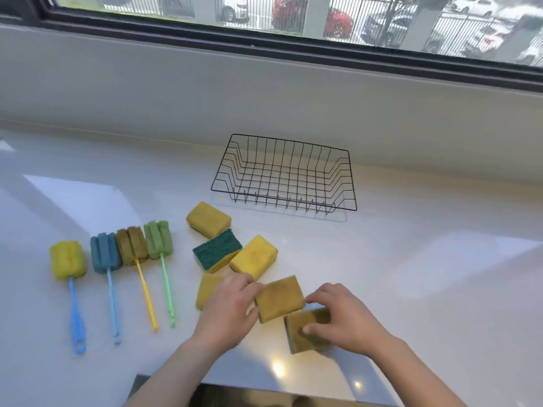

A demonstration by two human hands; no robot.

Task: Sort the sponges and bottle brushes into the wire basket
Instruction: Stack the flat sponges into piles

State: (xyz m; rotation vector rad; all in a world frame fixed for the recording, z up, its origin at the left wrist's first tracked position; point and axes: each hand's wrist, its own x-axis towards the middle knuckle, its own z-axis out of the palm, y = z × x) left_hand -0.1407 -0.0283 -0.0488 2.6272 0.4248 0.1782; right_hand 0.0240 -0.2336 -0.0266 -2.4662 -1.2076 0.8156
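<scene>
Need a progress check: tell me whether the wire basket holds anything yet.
Empty: only bare countertop shows through the wire basket's grid.

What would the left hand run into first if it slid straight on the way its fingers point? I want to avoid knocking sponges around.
The left hand points up and right, its fingers already on one yellow sponge. Beyond that, probably the upper yellow sponge, though depth is unclear.
</scene>
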